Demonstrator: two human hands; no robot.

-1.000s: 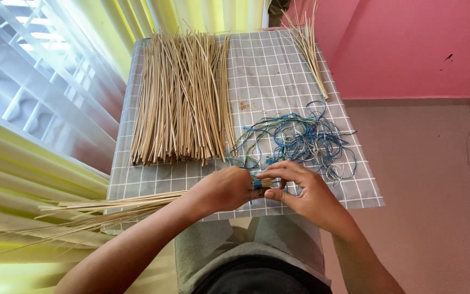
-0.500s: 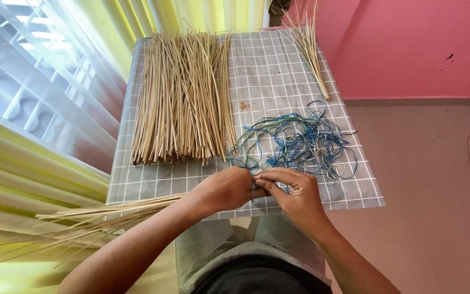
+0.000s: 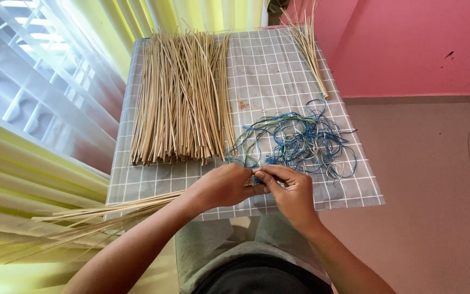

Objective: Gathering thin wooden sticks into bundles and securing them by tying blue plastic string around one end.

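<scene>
Blue thread tangle (image 3: 300, 139): loose heap of blue and pale strands on the checked grey cloth (image 3: 278, 65), just beyond both hands; a strand runs back to the fingers.
Left hand (image 3: 221, 185): fingers curled, tips pinched shut on the thread end at the cloth's near edge.
Right hand (image 3: 289, 190): touching the left, thumb and forefinger closed on the same thread.
Large cane bundle (image 3: 183, 98): lies lengthwise on the cloth's left half.
Small cane bunch (image 3: 311, 51): far right corner.
Loose canes (image 3: 110, 209): jut out under the left forearm.
</scene>
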